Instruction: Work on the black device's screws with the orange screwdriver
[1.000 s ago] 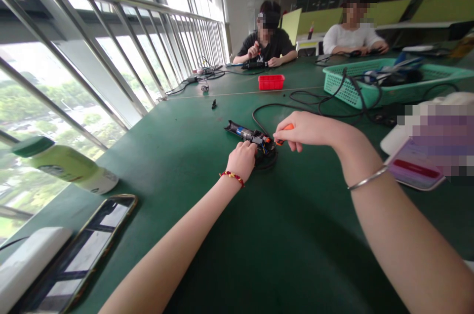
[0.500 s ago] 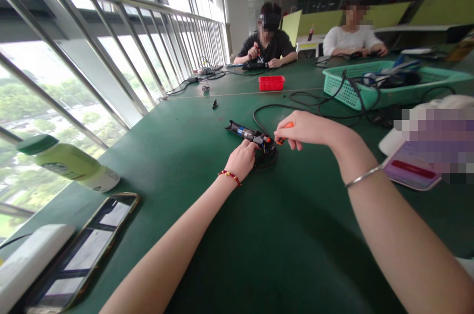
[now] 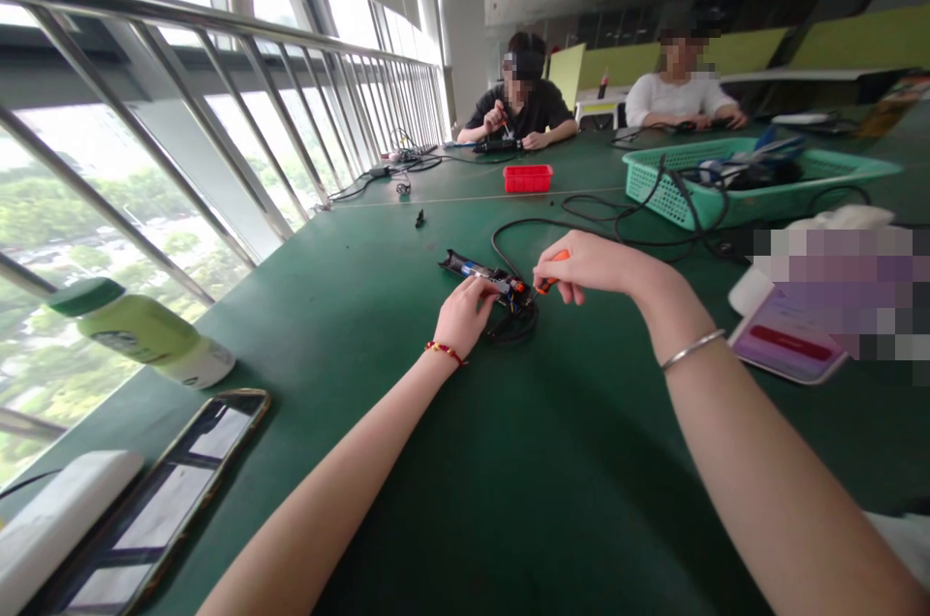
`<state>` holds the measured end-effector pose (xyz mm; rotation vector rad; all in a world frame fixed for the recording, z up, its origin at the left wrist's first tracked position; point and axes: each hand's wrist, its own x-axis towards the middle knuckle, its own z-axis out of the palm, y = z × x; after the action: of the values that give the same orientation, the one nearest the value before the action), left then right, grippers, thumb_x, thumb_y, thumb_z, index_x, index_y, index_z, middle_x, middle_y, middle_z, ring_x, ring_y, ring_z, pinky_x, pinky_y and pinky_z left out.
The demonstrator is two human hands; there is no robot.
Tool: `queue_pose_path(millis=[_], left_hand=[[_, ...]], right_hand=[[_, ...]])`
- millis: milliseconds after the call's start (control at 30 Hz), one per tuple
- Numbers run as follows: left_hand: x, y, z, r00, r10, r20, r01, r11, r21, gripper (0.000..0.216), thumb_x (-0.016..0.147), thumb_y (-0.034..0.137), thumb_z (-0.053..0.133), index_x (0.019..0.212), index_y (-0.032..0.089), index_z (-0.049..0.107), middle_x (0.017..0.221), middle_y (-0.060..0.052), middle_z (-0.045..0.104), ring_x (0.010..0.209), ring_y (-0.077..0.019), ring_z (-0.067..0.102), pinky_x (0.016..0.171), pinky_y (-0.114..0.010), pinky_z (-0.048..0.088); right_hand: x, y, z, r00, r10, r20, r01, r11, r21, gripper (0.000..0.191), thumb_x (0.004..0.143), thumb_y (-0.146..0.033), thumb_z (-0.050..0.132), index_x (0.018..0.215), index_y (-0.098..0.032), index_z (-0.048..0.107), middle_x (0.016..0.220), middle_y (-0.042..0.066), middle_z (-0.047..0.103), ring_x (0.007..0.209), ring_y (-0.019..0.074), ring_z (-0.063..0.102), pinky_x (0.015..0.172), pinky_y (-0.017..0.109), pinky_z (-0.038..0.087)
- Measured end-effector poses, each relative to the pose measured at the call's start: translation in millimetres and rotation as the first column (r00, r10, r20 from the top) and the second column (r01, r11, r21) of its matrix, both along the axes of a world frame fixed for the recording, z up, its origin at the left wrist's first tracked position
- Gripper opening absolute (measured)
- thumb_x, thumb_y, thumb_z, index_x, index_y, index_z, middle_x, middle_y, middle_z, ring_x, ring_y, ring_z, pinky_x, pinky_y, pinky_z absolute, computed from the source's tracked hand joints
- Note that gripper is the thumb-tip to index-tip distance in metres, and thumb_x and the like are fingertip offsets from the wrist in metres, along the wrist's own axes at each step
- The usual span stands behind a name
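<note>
A black opened device [image 3: 480,273] with exposed parts and a black cable [image 3: 573,229] lies on the green table [image 3: 552,461]. My left hand [image 3: 465,311], with a red bead bracelet at the wrist, is closed on the device's near end and pins it down. My right hand [image 3: 592,265], with a silver bangle at the wrist, is closed round an orange-handled screwdriver [image 3: 553,269] whose tip points into the device's middle.
A phone [image 3: 164,500], a white case [image 3: 58,524] and a green-capped bottle [image 3: 141,330] lie at the near left. A teal basket [image 3: 748,180] of cables sits at the right, a red tray [image 3: 528,177] further back. Two people work at the far end.
The view has tilted up slightly, so everything sits a little lower and further off. Both hands stay on the device and screwdriver with only small shifts.
</note>
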<state>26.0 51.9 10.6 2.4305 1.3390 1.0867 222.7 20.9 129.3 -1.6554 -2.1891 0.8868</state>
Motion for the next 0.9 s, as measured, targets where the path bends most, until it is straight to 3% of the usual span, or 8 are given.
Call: queue_pose_path(millis=[300, 533, 900], left_hand=[[8, 20, 1.1, 0.999, -0.026, 0.044, 0.023, 0.998, 0.065, 0.009, 0.083, 0.015, 0.055, 0.083, 0.018, 0.063, 0.086, -0.002, 0.062, 0.081, -0.0133, 0.057, 0.076, -0.025, 0.048], [12, 17, -2.9, 0.997, -0.082, 0.016, 0.079, 0.989, 0.126, 0.011, 0.085, 0.016, 0.053, 0.086, 0.019, 0.064, 0.086, -0.002, 0.060, 0.083, -0.0135, 0.057, 0.076, -0.024, 0.048], [12, 14, -2.3, 0.996, -0.021, -0.084, 0.034, 0.988, 0.153, 0.012, 0.085, 0.014, 0.053, 0.086, 0.020, 0.063, 0.089, -0.002, 0.060, 0.088, -0.0140, 0.058, 0.078, -0.025, 0.048]], right_hand=[[0, 1, 0.7, 0.999, -0.003, -0.036, 0.002, 1.000, -0.014, 0.017, 0.073, -0.022, 0.049, 0.071, -0.015, 0.065, 0.048, 0.000, 0.058, 0.042, 0.0096, 0.053, 0.048, 0.018, 0.041], [-1, 3, -1.4, 0.999, -0.017, -0.030, 0.017, 1.000, 0.006, 0.019, 0.074, -0.022, 0.048, 0.072, -0.015, 0.065, 0.048, 0.001, 0.058, 0.042, 0.0095, 0.052, 0.048, 0.018, 0.040], [-3, 0, 0.0, 0.999, -0.038, -0.015, 0.039, 0.999, 0.025, 0.020, 0.073, -0.022, 0.048, 0.072, -0.015, 0.066, 0.048, 0.001, 0.058, 0.041, 0.0087, 0.050, 0.048, 0.018, 0.040]])
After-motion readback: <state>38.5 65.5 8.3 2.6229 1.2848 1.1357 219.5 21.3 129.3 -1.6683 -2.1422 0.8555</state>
